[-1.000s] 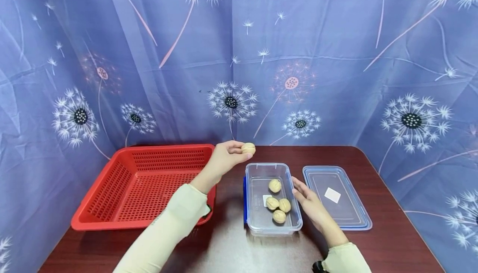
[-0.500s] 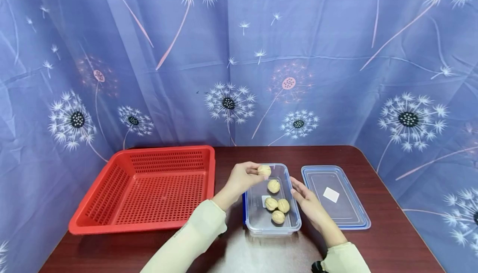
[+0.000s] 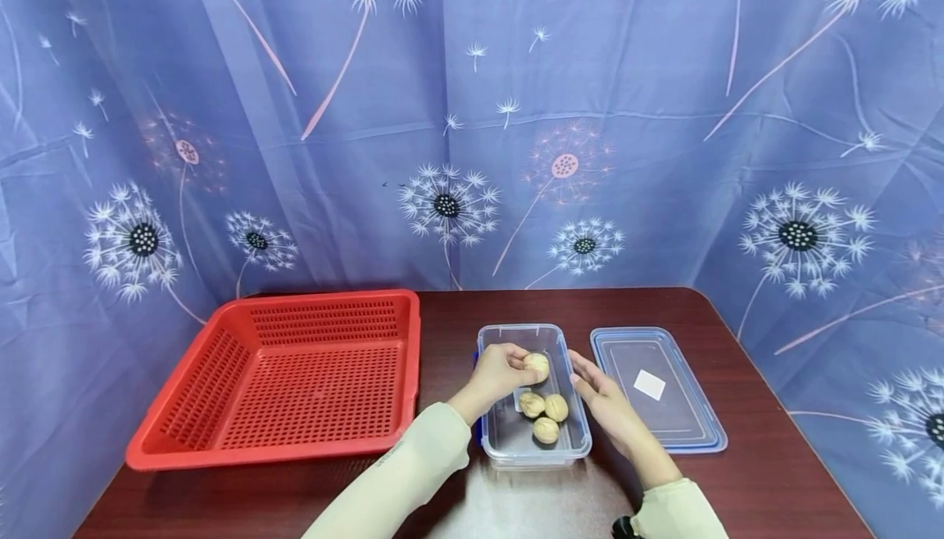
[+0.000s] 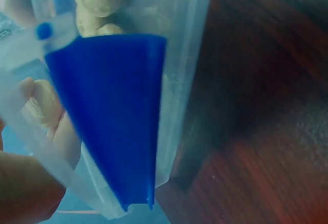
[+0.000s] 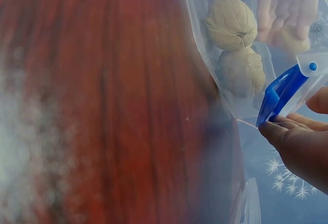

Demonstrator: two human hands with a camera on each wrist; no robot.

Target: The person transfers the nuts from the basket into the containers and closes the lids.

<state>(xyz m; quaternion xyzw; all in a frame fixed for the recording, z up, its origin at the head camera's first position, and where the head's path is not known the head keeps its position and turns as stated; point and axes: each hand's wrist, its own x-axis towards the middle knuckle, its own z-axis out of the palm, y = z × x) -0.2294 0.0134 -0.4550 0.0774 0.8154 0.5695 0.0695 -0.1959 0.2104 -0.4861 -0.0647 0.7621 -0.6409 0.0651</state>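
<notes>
In the head view, my left hand point(image 3: 501, 377) reaches into a clear plastic food container point(image 3: 509, 443) and pinches a walnut point(image 3: 537, 367) between thumb and fingers. Through the container's wall, the left wrist view shows a walnut point(image 4: 45, 103) by the fingertips. Several more walnuts lie on the container's floor, including a front walnut point(image 3: 546, 431); the left hand's walnut overlaps another, which is hidden. My right hand point(image 3: 608, 404) rests its straight fingers along the container's right side. Close up, its fingertips touch a hanging blue latch point(image 5: 282, 92).
A red perforated plastic basket point(image 3: 310, 396) stands on the left of the dark wooden table point(image 3: 450, 318). The container's blue-edged lid point(image 3: 674, 412), with a white label, lies flat at the right. A blue dandelion-print curtain point(image 3: 369, 154) encloses the back and sides.
My left hand has carried the walnut rightward from beside the basket and lowered it into the container. The right hand has stayed at the container's side.
</notes>
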